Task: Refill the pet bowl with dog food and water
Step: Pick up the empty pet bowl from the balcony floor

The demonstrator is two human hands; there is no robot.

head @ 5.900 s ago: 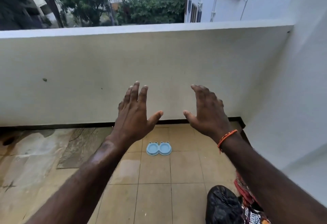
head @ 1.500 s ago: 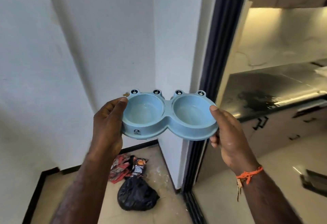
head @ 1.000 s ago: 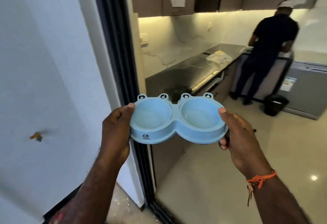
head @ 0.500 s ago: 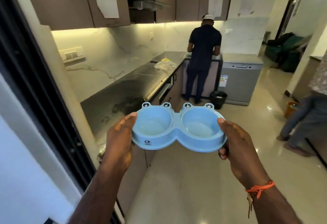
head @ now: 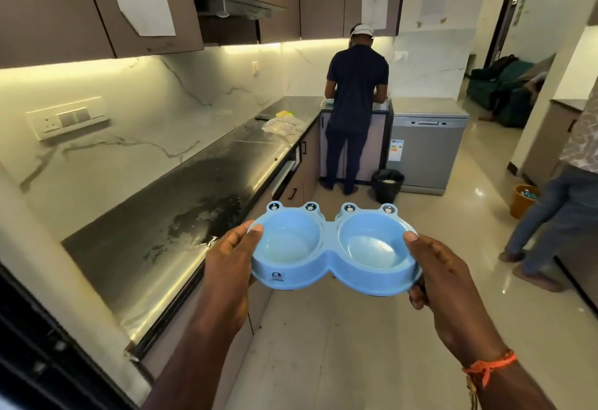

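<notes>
Head view shows my left hand [head: 226, 267] and right hand [head: 443, 283] gripping the empty pet bowl [head: 333, 247] at its ends, chest-high beside the bench [head: 181, 215] — fingers clamped on rims. Light, stiff, smooth plastic — I'd judge end-grips safest.

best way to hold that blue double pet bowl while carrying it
Grip the pet bowl at its two short ends, from the outer sides: left hand on the left end, right hand on the right, thumbs over the rim. It is wide, with twin cups, so end grips keep it level.
</notes>
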